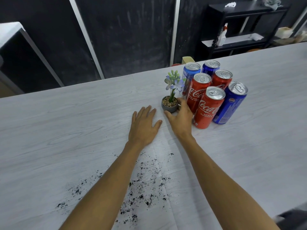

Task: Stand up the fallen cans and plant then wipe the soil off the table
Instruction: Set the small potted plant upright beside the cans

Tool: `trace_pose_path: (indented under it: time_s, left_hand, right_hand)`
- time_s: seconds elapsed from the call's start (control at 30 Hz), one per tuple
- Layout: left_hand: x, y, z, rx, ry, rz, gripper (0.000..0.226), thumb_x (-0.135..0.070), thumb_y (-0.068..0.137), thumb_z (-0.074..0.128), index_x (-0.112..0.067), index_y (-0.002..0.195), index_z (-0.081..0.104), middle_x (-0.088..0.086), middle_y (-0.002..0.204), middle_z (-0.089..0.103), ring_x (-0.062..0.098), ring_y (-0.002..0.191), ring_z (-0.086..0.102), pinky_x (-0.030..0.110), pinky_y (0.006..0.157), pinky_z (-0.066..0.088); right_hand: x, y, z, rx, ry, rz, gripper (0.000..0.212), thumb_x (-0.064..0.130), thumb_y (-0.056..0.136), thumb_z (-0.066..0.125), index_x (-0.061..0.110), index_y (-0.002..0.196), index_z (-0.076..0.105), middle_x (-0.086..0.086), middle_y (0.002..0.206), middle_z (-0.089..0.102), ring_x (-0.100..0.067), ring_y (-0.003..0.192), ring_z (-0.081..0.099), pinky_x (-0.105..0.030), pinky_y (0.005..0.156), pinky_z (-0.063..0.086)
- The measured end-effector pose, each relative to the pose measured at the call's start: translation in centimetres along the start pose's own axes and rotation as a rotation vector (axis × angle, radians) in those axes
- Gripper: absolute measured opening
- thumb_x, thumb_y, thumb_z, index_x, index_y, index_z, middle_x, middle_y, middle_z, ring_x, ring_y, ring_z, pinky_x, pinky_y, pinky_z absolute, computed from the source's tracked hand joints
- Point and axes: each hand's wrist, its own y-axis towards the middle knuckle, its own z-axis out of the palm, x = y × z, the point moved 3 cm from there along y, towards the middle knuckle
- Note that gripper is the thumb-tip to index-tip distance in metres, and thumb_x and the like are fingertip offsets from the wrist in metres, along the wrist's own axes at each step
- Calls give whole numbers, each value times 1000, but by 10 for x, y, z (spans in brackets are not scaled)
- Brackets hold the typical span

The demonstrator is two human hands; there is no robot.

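Head: right hand holds plant (upright).

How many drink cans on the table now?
6 upright: front red aluminium can, middle red can, rear red can, front-right blue can, rear-left blue can, rearmost blue can. None appears hidden.

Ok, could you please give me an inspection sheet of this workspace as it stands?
Surface: pale table, with soil scattered over its near part.
Job's things: six cans, three red and three blue, all upright in a cluster; plant upright in its pot, left of them.
Clutter: nothing seen.
Grippers: left hand flat on the table; right hand curled round the pot.
Cables: nothing seen.
Surroundings: dark wall panels; black shelf with a spray bottle beyond the table.
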Motion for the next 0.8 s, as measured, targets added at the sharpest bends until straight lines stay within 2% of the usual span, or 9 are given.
trace_pose_path:
  time_s: [0.2, 0.27, 0.37, 0.43, 0.6, 0.8]
  left_hand:
    - [-1, -3, -4, -15, -69, 8, 56, -48, 98, 40, -22, 148, 35, -2, 159, 23, 14, 147, 12, 38, 121, 2]
    - [-2, -6, -5, -17, -98, 16, 54, -45, 98, 43, -22, 147, 37, -1, 158, 26, 15, 147, 15, 36, 121, 2]
    - [-3, -10, -6, 4, -128, 27, 50, -41, 99, 44, -23, 145, 40, -1, 158, 27, 16, 147, 15, 36, 121, 4]
    - [-3, -15, -6, 31, -150, 55, 48, -39, 99, 45, -23, 144, 42, -1, 157, 29, 17, 147, 16, 37, 120, 5]
    - [-18, -39, -14, 85, -177, 198, 46, -35, 100, 45, -22, 144, 43, -2, 154, 34, 15, 145, 22, 37, 120, 10]
    - [-67, -75, -15, 134, -215, 412, 43, -31, 99, 47, -23, 142, 46, -2, 151, 39, 15, 142, 27, 38, 119, 15]
  right_hand:
    - [0, -14, -4, 70, -46, 13, 76, 19, 80, 75, 9, 143, 33, -13, 143, 44, -24, 131, 43, -37, 109, 37]
    - [2, -21, -8, 87, -93, 16, 71, 19, 84, 70, 6, 144, 33, -14, 145, 42, -25, 133, 40, -31, 111, 32]
    - [7, -37, -17, 110, -177, -15, 58, 18, 89, 63, 4, 140, 40, -12, 143, 46, -23, 133, 40, -19, 105, 24]
    - [9, -51, -22, 139, -214, -53, 50, 18, 90, 61, 5, 136, 46, -10, 140, 49, -21, 131, 43, -17, 104, 24]
    - [13, -88, -43, 166, -248, -63, 42, 20, 92, 58, 10, 132, 53, -7, 135, 55, -20, 126, 48, -24, 105, 32]
    - [7, -135, -84, 136, -363, -46, 38, 23, 92, 55, 11, 127, 58, -5, 128, 60, -21, 122, 51, -24, 105, 31]
